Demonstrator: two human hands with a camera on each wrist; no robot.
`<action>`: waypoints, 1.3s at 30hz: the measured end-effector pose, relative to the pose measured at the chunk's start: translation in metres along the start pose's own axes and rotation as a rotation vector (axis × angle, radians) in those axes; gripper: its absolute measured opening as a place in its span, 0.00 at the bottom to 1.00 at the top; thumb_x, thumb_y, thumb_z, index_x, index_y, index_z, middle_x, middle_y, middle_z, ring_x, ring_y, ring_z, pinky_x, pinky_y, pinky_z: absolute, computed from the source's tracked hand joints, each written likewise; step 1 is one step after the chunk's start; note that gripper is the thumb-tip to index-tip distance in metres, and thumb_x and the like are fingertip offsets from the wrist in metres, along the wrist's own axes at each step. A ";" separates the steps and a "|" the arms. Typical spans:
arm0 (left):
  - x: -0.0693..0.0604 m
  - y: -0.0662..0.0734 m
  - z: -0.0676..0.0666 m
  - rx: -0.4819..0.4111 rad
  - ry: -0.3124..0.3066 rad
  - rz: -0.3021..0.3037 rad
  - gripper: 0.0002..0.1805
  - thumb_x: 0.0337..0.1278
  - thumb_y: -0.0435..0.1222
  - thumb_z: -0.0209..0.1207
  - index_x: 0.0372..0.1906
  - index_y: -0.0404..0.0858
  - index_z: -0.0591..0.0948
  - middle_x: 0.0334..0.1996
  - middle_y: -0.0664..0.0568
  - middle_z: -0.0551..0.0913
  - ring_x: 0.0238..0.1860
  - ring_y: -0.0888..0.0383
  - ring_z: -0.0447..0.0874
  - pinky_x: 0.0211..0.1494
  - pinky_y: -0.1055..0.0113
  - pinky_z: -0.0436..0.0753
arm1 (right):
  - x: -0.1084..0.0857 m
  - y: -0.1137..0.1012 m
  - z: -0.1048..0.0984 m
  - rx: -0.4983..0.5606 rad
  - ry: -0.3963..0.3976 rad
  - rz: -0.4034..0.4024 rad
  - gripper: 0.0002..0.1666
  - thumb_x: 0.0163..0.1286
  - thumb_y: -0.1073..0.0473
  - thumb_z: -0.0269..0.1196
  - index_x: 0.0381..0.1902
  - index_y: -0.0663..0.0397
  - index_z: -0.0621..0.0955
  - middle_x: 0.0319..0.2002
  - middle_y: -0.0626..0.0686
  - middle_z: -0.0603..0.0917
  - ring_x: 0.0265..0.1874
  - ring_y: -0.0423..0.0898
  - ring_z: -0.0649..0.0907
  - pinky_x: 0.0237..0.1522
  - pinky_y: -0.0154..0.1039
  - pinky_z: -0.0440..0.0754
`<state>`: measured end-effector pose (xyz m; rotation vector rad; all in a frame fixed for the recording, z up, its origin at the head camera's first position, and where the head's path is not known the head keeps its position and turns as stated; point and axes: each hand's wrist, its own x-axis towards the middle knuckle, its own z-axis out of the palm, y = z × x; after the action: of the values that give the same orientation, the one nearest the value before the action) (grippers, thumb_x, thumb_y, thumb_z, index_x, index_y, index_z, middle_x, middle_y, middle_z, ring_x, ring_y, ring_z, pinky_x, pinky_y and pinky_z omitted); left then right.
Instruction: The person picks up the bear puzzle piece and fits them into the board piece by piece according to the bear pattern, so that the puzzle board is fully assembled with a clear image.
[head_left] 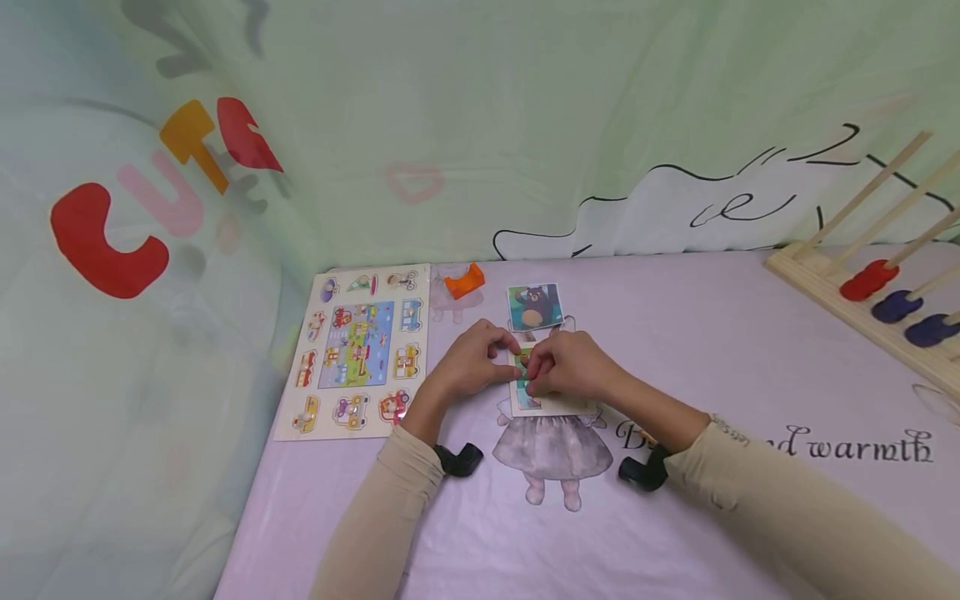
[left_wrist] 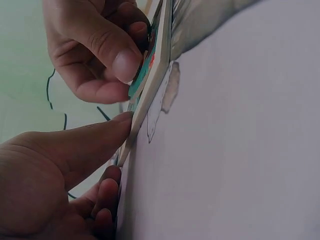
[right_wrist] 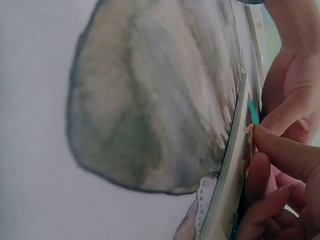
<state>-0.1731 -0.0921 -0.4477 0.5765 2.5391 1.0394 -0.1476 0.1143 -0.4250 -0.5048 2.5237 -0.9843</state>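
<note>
A small jigsaw puzzle board [head_left: 558,406] with a pale frame and a green picture lies flat on the printed cloth. My left hand [head_left: 472,364] holds its left side, the thumb [left_wrist: 100,142] against the edge and the other fingers bent near the far corner. My right hand [head_left: 573,367] is over the board and pinches a thin puzzle piece [right_wrist: 251,135] between thumb and fingertips. The piece is tilted against the board, and my fingers hide most of it. Just beyond the board lies a square card [head_left: 536,306] with a dark bear on it.
To the left lies a wooden vehicle peg puzzle [head_left: 412,367]. An orange plastic piece [head_left: 465,282] sits at the back, near the hanging cloth [head_left: 480,167]. At the far right stands a wooden bead rack [head_left: 821,287] with upright rods and red and dark blue beads.
</note>
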 end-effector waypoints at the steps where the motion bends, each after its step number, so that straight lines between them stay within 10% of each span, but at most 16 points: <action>1: 0.000 0.000 0.000 0.000 0.001 0.001 0.14 0.54 0.39 0.73 0.46 0.45 0.85 0.41 0.50 0.74 0.41 0.55 0.71 0.46 0.66 0.70 | -0.001 0.000 -0.001 -0.005 0.003 0.002 0.07 0.58 0.57 0.76 0.29 0.49 0.86 0.21 0.44 0.85 0.26 0.40 0.80 0.31 0.37 0.75; 39: -0.003 0.003 0.002 0.021 -0.051 -0.028 0.25 0.41 0.41 0.81 0.46 0.49 0.82 0.48 0.51 0.71 0.50 0.55 0.70 0.56 0.64 0.71 | 0.000 0.004 -0.009 -0.113 -0.076 0.044 0.14 0.58 0.52 0.77 0.23 0.48 0.82 0.26 0.47 0.78 0.28 0.44 0.75 0.31 0.38 0.66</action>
<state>-0.1685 -0.0904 -0.4467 0.5644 2.5094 0.9763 -0.1533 0.1226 -0.4218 -0.5078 2.5212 -0.7944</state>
